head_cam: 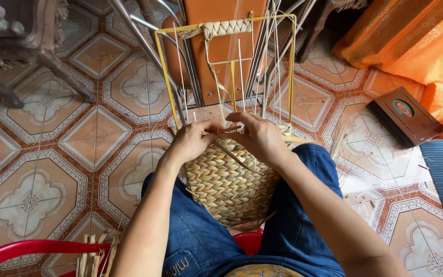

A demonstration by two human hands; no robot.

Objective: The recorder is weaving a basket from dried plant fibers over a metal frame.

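basket (229,184): half-woven, tan braided straw on yellow wire frame (166,77), held between knees | left hand (193,139): pinched on straw strand (232,154) at rim | right hand (260,137): gripped on rim weave

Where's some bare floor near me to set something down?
Bare tile lies between the left hand and the dark furniture leg. Right of the right hand, scraps litter the floor before the dark box. The basket fills the lap.
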